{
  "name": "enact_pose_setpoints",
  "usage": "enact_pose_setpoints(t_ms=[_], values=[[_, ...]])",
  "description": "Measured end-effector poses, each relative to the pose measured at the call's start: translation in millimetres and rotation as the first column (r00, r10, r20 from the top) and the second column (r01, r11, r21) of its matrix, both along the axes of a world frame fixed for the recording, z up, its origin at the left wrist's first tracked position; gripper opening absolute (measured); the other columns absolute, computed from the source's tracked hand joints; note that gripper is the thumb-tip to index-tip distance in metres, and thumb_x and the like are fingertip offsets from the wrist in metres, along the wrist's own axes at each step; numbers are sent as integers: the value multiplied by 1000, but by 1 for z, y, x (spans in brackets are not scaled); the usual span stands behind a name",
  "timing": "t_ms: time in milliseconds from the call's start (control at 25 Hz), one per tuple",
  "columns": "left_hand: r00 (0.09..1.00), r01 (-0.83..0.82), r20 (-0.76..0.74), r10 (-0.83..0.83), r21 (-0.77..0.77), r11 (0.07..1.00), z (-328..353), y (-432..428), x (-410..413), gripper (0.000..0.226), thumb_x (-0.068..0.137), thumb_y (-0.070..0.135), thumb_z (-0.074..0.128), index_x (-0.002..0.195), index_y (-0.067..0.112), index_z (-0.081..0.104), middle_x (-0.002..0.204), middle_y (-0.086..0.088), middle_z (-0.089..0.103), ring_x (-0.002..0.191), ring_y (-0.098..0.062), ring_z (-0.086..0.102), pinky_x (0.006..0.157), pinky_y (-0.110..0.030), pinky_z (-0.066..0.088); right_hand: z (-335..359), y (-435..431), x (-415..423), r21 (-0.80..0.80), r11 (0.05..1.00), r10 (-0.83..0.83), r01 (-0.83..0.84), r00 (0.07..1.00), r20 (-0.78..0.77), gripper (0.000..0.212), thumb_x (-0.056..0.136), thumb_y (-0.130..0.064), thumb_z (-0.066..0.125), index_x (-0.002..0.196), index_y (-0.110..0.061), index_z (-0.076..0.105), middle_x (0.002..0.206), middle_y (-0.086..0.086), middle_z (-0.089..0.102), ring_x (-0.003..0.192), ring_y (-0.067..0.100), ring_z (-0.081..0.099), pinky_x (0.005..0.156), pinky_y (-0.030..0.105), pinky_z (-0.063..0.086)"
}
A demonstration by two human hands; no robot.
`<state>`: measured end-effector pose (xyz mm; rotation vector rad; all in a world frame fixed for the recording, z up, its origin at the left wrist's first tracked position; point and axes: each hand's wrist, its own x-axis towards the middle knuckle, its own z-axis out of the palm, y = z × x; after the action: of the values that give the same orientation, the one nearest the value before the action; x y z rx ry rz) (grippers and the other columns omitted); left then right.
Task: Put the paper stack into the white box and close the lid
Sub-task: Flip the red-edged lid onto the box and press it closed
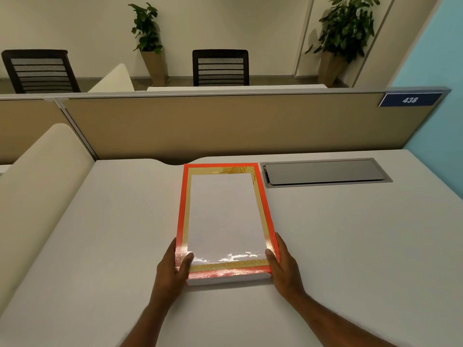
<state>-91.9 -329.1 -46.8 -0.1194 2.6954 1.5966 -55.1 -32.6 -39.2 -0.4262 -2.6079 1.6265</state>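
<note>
Two bare hands gripped the near end of the flat rectangular box with the orange-red border and gold inner frame [223,219], in the lower centre of the frame. The left hand [172,269] clamped the near left corner, thumb on the glossy top face, the other fingers hidden along the side wall. The right hand [283,264] mirrored this at the near right corner, thumb tip resting on the top edge. Both hands were equally near the box; neither had the advantage.

The box's long axis ran away from the fingers toward the upper centre of the frame, with its far end near the beige fabric partition [225,123]. A white lower edge showed below the orange border at the near end, so the lid appeared seated on the white base. The paper stack was not separately visible; whether the white panel on top was paper or lid print could not be determined.

The forearms entered from the bottom edge and converged on the box. The box lay on the pale grey desk [100,234], just left of the grey metal cable hatch [325,172].
</note>
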Motion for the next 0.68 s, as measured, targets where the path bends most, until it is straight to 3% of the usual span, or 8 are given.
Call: enact_pose_setpoints(t_ms=[160,320,400,520,680], values=[[999,40,28,-39,-31,999,4,1,-1,64,87,49,56,143,22,40,135,1,57,117,-21,59,98,-37,50,-1,0,-1,25,1000,9,-9,1000,6,60,95,-36,48,149,-21,28,150,3,43,134,25,48,107,46,46],[990,-28,138,25,23,999,15,-11,-13,90,78,70,52,150,21,26,155,-5,36,139,-28,39,112,-48,36,12,11,-19,-2,997,-81,81,997,-4,70,87,-54,54,147,-22,34,152,3,41,137,23,42,112,39,36],[997,15,82,-9,-74,997,28,-15,-39,87,78,70,47,149,22,30,157,-5,33,141,-28,35,114,-50,33,23,19,-49,83,994,-67,73,995,-70,62,89,-46,58,142,-20,41,149,4,45,135,22,43,107,34,36],[987,162,27,-161,-278,947,54,3,-103,84,82,72,38,150,23,31,161,-1,24,146,-24,26,115,-49,28,40,19,-114,276,959,85,-59,993,-85,56,91,-40,60,139,-17,44,147,7,44,135,26,43,110,40,39],[943,320,110,-314,-565,761,68,38,-188,87,82,77,38,151,25,29,164,-4,10,150,-26,13,117,-49,23,54,4,-203,513,779,315,-361,932,179,70,89,-58,52,148,-24,33,162,4,20,149,26,16,118,47,21]])
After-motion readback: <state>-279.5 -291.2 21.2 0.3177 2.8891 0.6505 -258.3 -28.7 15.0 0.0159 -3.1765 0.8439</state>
